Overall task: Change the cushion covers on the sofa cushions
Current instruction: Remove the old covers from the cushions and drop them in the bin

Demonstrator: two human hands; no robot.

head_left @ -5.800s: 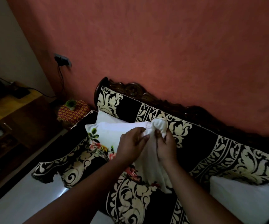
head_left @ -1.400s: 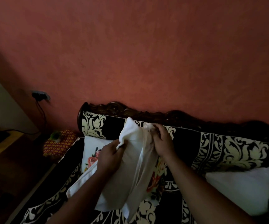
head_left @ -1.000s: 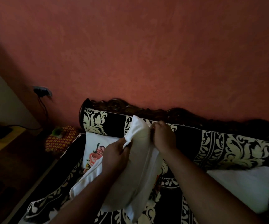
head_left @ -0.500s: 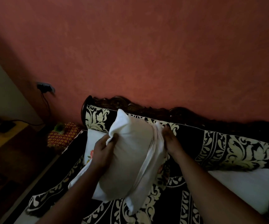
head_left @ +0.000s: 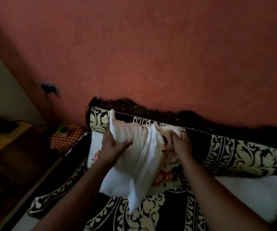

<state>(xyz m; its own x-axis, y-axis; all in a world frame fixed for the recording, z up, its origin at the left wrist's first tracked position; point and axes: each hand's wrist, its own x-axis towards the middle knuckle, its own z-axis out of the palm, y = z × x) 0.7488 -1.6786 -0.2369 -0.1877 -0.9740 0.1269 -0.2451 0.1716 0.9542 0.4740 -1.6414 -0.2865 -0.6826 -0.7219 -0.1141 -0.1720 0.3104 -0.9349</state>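
Note:
A plain white cushion (head_left: pixel 127 165) is held up over the sofa seat, its right part inside a white cover with red flowers (head_left: pixel 163 174). My left hand (head_left: pixel 113 145) grips the cushion's bare upper left corner, thumb across the front. My right hand (head_left: pixel 181 144) clutches the bunched top edge of the floral cover. A loose white flap (head_left: pixel 134 202) of the cover hangs down below. A second floral cushion (head_left: pixel 95 150) leans against the sofa back behind my left hand. A bare white cushion (head_left: pixel 257 195) lies on the seat at the right.
The sofa (head_left: pixel 234 152) has a black and cream patterned throw and a carved dark wooden back rail. Behind is a red wall with a socket and cable (head_left: pixel 49 88). A red patterned object (head_left: pixel 66 137) stands left of the sofa, beside a wooden cabinet (head_left: pixel 6 150).
The cushion has turned more sideways and sunk toward the seat. My right hand has pulled the floral cover further over the cushion's right side, and my left hand has shifted to the upper left corner.

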